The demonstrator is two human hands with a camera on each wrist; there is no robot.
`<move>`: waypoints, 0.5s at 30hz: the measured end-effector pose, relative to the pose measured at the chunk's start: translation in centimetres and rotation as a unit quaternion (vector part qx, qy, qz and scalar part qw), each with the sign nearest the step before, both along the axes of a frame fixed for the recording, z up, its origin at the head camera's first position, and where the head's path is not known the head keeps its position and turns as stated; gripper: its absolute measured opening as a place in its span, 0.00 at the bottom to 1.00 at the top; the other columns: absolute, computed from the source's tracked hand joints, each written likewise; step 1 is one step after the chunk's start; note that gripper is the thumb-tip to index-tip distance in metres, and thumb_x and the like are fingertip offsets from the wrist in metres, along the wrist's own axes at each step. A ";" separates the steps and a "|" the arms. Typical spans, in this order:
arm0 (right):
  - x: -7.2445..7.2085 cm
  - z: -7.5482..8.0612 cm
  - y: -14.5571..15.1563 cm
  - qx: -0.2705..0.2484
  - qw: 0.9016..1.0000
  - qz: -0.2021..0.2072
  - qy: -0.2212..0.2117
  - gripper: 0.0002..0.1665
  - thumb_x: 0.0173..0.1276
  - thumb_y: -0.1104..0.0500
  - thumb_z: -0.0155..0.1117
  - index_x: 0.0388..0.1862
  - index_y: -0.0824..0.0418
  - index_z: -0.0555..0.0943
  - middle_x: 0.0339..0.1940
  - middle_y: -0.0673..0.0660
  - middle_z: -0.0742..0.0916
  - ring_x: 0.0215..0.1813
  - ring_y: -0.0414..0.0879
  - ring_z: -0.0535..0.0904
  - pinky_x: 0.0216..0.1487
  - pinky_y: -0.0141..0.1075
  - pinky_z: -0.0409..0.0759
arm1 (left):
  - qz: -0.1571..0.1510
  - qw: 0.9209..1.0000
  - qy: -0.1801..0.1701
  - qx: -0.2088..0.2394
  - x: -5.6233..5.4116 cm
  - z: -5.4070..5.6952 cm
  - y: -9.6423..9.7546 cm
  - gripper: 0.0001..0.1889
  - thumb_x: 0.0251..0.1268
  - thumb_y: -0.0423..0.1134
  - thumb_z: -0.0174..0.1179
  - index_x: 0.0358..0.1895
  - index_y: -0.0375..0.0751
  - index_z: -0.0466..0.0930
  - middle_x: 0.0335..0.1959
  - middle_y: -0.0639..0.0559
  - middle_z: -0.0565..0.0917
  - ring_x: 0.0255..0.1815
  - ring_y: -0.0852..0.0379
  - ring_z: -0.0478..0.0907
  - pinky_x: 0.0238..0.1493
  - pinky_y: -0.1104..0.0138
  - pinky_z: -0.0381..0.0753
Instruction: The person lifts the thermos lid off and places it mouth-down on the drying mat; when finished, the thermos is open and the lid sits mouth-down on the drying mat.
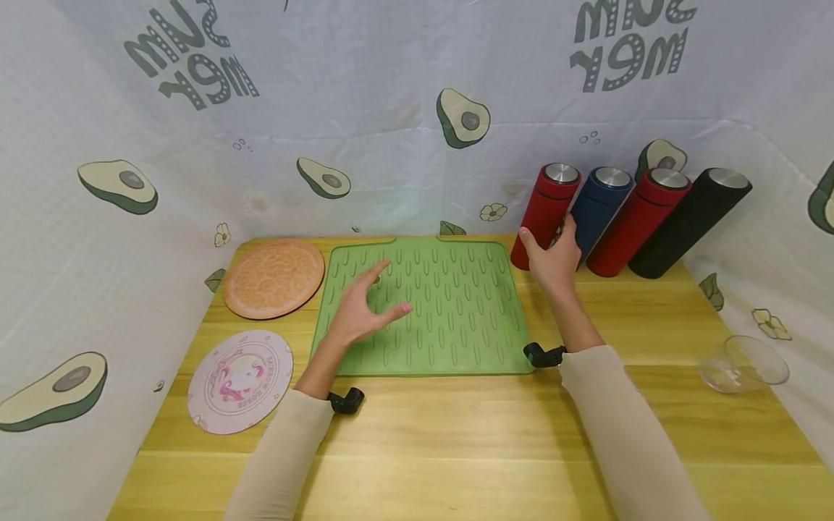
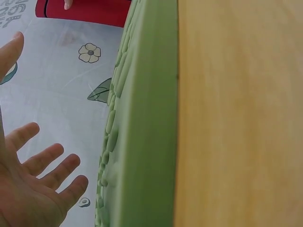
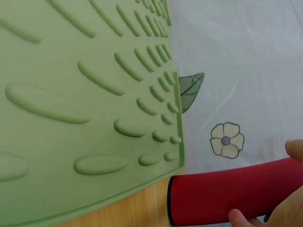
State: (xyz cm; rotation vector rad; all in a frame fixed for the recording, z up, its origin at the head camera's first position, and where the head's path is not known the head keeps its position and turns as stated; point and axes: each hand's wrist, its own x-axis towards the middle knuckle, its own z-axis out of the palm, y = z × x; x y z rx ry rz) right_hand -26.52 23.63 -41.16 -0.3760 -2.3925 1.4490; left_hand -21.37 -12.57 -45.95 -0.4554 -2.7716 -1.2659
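Beige sleeves [image 1: 280, 456] reach over the wooden table [image 1: 443, 449]; the left hand [image 1: 355, 311], fingers spread and holding nothing, hovers above the left part of a green mat [image 1: 456, 311]. Curled round the leftmost red flask [image 1: 547, 206], the right hand [image 1: 557, 260] grips it near the table's back edge, just right of the mat's back right corner. Beside it, a blue flask [image 1: 602, 199], another red flask [image 1: 641, 221] and a black flask [image 1: 691, 221] line up toward the table's back right corner.
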 end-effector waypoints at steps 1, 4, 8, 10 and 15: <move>-0.1 0.0 -0.1 -0.001 1.000 -0.003 0.002 0.56 0.71 0.34 0.63 0.87 0.47 0.47 0.83 0.55 0.66 0.79 0.55 0.65 0.78 0.53 0.68 | -0.001 1.000 0.000 0.001 0.0 -0.1 0.0 0.53 0.51 0.79 0.63 0.82 0.72 0.54 0.82 0.48 0.62 0.76 0.42 0.68 0.71 0.34 0.68; -0.3 -0.1 -0.3 0.005 1.000 -0.012 0.003 0.55 0.71 0.34 0.63 0.86 0.46 0.48 0.81 0.55 0.68 0.78 0.56 0.64 0.78 0.54 0.67 | 0.000 1.000 -0.001 0.002 0.0 -0.2 0.2 0.53 0.50 0.80 0.62 0.82 0.73 0.53 0.81 0.50 0.64 0.74 0.44 0.69 0.70 0.35 0.70; -0.5 -0.3 -0.5 0.022 0.999 -0.024 0.006 0.53 0.71 0.35 0.63 0.86 0.49 0.50 0.79 0.58 0.68 0.78 0.57 0.59 0.78 0.57 0.63 | -0.002 1.000 0.005 0.007 -0.1 -0.4 0.3 0.53 0.50 0.82 0.60 0.81 0.74 0.54 0.80 0.51 0.66 0.73 0.45 0.70 0.68 0.36 0.71; -0.5 -0.4 -0.6 0.031 0.999 -0.033 0.014 0.51 0.72 0.36 0.63 0.84 0.52 0.53 0.77 0.61 0.69 0.77 0.58 0.59 0.77 0.57 0.64 | -0.007 1.000 0.007 0.011 0.0 -0.4 0.4 0.53 0.50 0.82 0.60 0.81 0.73 0.54 0.80 0.51 0.66 0.73 0.45 0.71 0.68 0.36 0.72; -0.1 -0.7 -0.7 0.032 0.998 -0.019 0.051 0.47 0.72 0.39 0.65 0.81 0.56 0.58 0.74 0.61 0.69 0.72 0.57 0.64 0.70 0.53 0.69 | -0.020 0.999 0.011 0.024 0.0 -0.3 0.8 0.52 0.51 0.81 0.61 0.81 0.74 0.55 0.79 0.51 0.67 0.73 0.46 0.71 0.68 0.38 0.73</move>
